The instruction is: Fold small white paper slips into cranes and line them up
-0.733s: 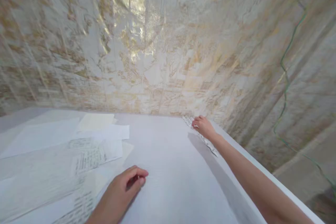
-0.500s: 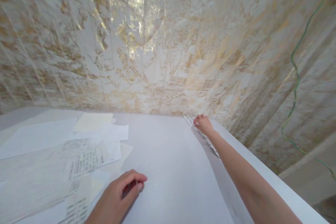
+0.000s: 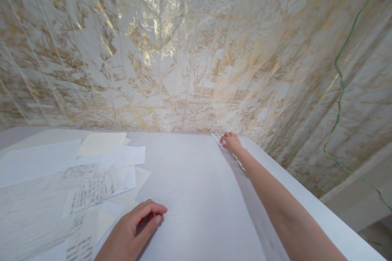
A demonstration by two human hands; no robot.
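My right hand (image 3: 231,142) reaches to the far right of the white table, its fingers closed on a narrow, ruffled white strip of trim (image 3: 216,138). The strip runs along the edge of a smooth, thin white cloth (image 3: 190,171) and is partly hidden under my hand and forearm. My left hand (image 3: 137,226) rests low over the cloth, right of the papers. Its fingers are curled, thumb and forefinger close together; whatever is between them, if anything, is too small to make out.
Overlapping sheets of paper (image 3: 112,155), some with dark writing, cover the table's left side. Behind the table hangs a shiny white-and-gold patterned curtain (image 3: 147,89). A green cord (image 3: 339,102) dangles at the right, beyond the table's white edge (image 3: 306,183).
The view has shifted slightly, so most things appear a little further left. Both hands keep nearly the same pose and place; my right hand is still on the trim.
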